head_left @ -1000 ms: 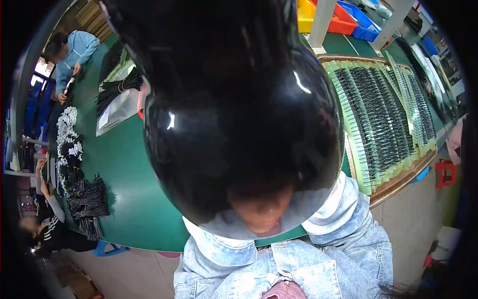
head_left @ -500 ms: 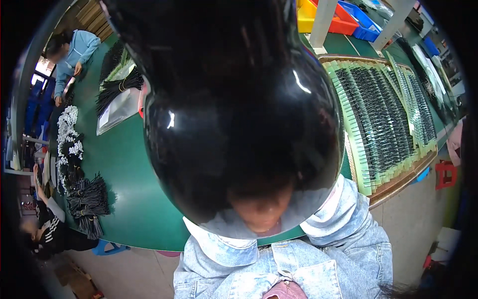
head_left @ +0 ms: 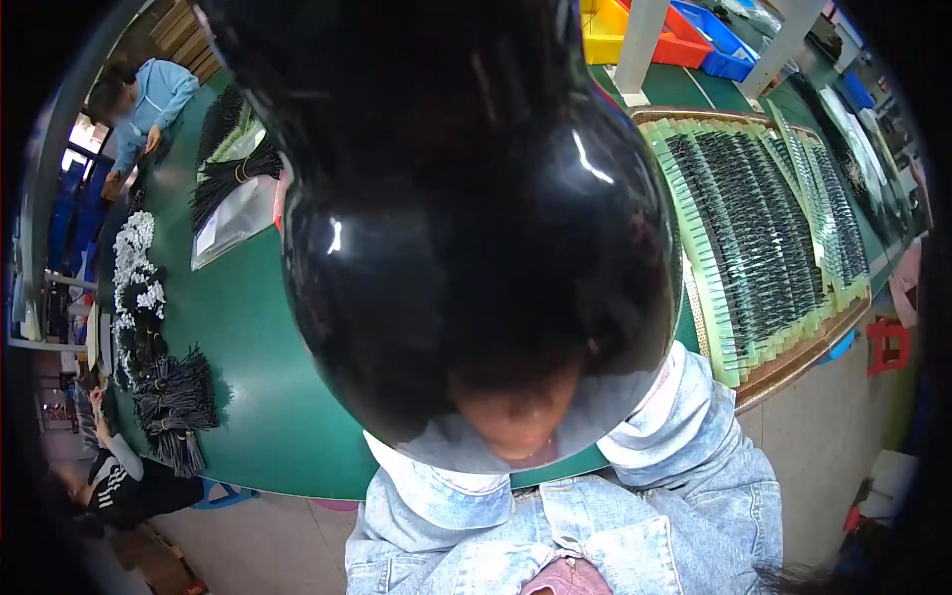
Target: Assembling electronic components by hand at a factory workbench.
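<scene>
A large glossy black object [head_left: 466,248], rounded below with a narrower neck above, fills the middle of the view; its exact kind I cannot tell. Both my hands are hidden behind it. My left denim sleeve [head_left: 436,486] and my right denim sleeve [head_left: 659,431] reach forward and disappear under its lower edge. What my hands hold or touch does not show. To the right of my right sleeve lies a brown-rimmed tray [head_left: 769,389] carrying rows of small black-leaded parts on pale green strips [head_left: 729,327].
A green table [head_left: 248,426] spreads before me. On its left lie bundled black wires [head_left: 177,407], white connectors [head_left: 134,258] and a clear bag [head_left: 233,223]. Two co-workers [head_left: 164,94] sit on the left. Yellow, red and blue bins [head_left: 674,40] stand beyond.
The black object sits slightly further left in the view. The nearer co-worker's hand and head have shifted, and the farther one's hand has moved slightly. My sleeves look nearly the same.
</scene>
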Demonstrator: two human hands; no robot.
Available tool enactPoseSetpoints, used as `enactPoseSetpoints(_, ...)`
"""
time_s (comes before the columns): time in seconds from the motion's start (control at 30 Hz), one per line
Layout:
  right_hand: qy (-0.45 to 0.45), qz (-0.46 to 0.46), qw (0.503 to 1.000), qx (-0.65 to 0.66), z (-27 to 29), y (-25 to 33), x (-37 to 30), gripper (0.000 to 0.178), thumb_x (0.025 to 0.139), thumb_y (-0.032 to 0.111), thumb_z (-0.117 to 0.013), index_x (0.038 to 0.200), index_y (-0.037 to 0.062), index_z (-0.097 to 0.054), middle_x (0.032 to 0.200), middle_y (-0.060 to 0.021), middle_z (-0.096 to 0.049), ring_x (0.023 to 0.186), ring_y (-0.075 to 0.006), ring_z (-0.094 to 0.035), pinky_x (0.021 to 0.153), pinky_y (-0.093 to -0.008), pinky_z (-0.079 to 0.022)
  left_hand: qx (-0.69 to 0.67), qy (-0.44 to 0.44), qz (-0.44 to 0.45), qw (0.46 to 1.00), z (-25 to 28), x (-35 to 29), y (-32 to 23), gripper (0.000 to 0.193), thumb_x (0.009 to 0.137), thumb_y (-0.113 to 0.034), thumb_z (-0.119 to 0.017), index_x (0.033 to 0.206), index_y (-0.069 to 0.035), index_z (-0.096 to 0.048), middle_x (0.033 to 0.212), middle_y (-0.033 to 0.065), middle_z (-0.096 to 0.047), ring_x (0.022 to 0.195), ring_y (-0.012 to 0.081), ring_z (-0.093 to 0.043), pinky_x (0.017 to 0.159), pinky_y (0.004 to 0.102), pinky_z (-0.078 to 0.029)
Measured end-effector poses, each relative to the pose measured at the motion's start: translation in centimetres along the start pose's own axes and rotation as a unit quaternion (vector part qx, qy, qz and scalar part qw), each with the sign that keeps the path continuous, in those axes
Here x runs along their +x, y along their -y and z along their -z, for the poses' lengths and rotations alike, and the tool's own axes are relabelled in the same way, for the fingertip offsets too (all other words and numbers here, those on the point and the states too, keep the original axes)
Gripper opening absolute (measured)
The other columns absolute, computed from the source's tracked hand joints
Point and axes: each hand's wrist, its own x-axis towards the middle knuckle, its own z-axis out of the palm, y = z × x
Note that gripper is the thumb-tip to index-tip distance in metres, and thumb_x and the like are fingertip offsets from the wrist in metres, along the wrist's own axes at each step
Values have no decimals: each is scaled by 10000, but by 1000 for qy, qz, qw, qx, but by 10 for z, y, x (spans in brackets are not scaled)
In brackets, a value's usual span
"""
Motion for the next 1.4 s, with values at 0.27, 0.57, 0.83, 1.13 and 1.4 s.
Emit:
enactPoseSetpoints(0.27,-5,41,995,-87,3,4,5,171,765,125,-591,921,59,-615,842,-81,-611,763,-225,-594,657,-320,-490,-10,3,7,1000,-2,-6,-7,519,737,-99,-665,1215,-38,-472,1134,92,-489,999,166,-467,803,278,-390)
enactPoseSetpoints(0.57,36,137,959,-246,3,-11,1,218,745,99,-569,960,88,-606,885,-75,-595,785,-228,-578,677,-336,-485,-22,5,13,1000,-5,0,-11,516,732,-84,-670,1208,-36,-478,1122,91,-496,986,161,-473,790,274,-396)
enactPoseSetpoints(0.83,40,82,977,-191,2,4,7,227,763,145,-594,970,55,-604,895,-100,-610,817,-258,-593,716,-354,-487,-31,9,20,999,-5,-8,-16,513,727,-71,-674,1202,-34,-484,1111,90,-501,974,156,-479,779,269,-402)
enactPoseSetpoints(1.13,21,17,992,-120,4,7,8,228,754,171,-627,932,30,-604,862,-125,-621,789,-277,-609,697,-346,-496,-45,13,29,998,0,-8,-18,511,721,-56,-679,1195,-31,-491,1098,88,-508,961,151,-485,766,265,-408)
enactPoseSetpoints(1.4,86,12,969,-230,0,3,4,221,762,151,-621,940,21,-606,892,-127,-621,806,-275,-609,707,-342,-495,-54,18,35,998,-1,-13,-23,508,716,-43,-683,1189,-29,-496,1087,87,-514,949,147,-490,754,261,-414)
